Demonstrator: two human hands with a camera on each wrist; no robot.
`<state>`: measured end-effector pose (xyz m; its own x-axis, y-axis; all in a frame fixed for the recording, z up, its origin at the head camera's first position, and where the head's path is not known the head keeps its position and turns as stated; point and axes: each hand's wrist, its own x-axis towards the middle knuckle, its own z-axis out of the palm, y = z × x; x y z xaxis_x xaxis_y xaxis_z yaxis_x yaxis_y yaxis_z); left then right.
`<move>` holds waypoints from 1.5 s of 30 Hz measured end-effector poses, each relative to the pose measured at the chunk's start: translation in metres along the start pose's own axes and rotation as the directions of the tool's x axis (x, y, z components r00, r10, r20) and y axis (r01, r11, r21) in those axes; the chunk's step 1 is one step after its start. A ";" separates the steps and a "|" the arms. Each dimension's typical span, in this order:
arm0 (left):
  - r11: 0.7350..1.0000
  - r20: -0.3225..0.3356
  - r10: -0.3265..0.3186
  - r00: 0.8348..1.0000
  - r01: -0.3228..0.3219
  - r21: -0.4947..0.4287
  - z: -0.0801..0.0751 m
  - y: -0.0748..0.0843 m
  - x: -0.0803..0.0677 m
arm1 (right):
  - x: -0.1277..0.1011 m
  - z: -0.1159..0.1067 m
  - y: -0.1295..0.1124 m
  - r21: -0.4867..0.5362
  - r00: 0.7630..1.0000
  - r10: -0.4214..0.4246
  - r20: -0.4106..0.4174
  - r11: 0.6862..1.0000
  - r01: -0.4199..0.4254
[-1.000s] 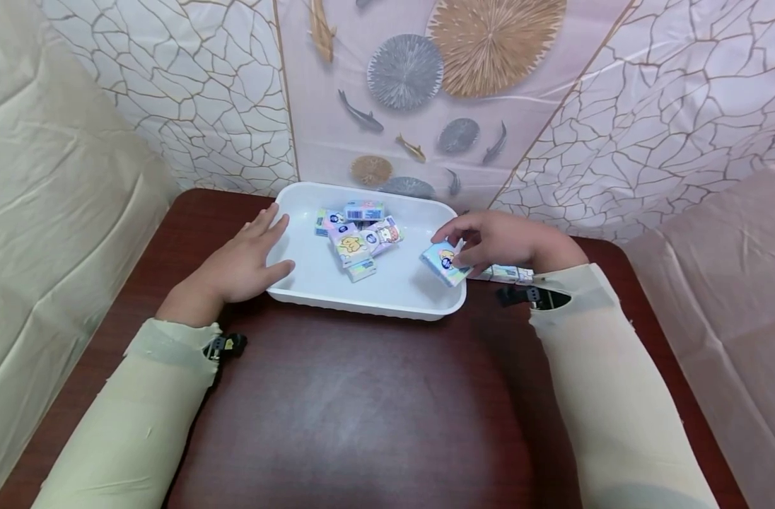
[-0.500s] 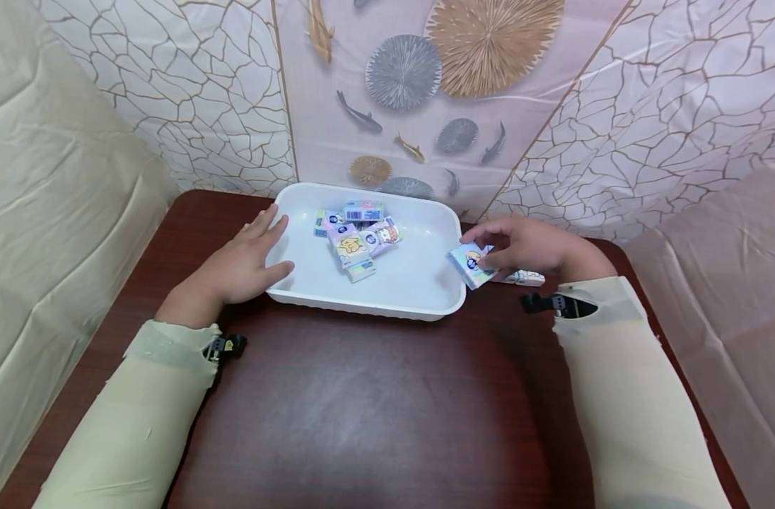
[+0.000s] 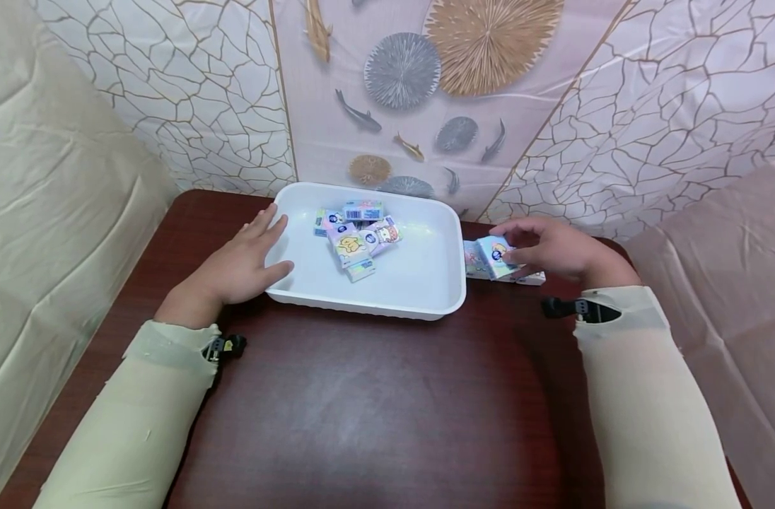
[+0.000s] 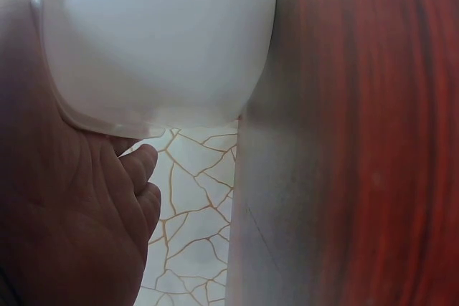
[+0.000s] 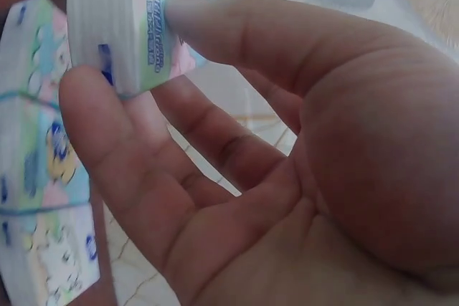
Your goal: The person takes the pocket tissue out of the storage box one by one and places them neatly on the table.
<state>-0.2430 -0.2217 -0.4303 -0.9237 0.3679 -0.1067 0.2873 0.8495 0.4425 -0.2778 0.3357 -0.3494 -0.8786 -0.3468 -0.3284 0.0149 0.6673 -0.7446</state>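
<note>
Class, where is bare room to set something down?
Free: the table between the tray, left sleeve and right sleeve; the tray's right end, beside the packet pile. Crowded: mid-tray; outside its right rim, where the right hand holds a packet over a packet row.

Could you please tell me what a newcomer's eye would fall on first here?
Probably the white tray on the dark table, small packs heaped inside. Then the right hand, pinching a blue pack at the row of packs beside the tray. A large gold disc marks the backdrop behind.
</note>
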 end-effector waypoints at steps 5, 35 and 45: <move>1.000 0.000 0.000 1.000 0.000 0.003 0.000 0.000 0.000 | -0.002 -0.006 0.019 -0.051 0.998 0.044 -0.035 0.998 -0.046; 1.000 -0.005 0.000 1.000 0.000 0.001 0.001 0.000 0.000 | -0.024 -0.047 0.107 0.110 0.968 0.212 -0.136 0.974 -0.198; 1.000 -0.007 -0.003 1.000 0.003 -0.003 0.002 0.000 0.001 | -0.027 -0.054 0.121 0.215 0.959 0.257 -0.122 0.950 -0.227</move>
<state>-0.2429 -0.2206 -0.4319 -0.9264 0.3627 -0.1016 0.2838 0.8494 0.4450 -0.2782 0.4616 -0.3993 -0.8965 -0.0808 -0.4355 0.3165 0.5710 -0.7575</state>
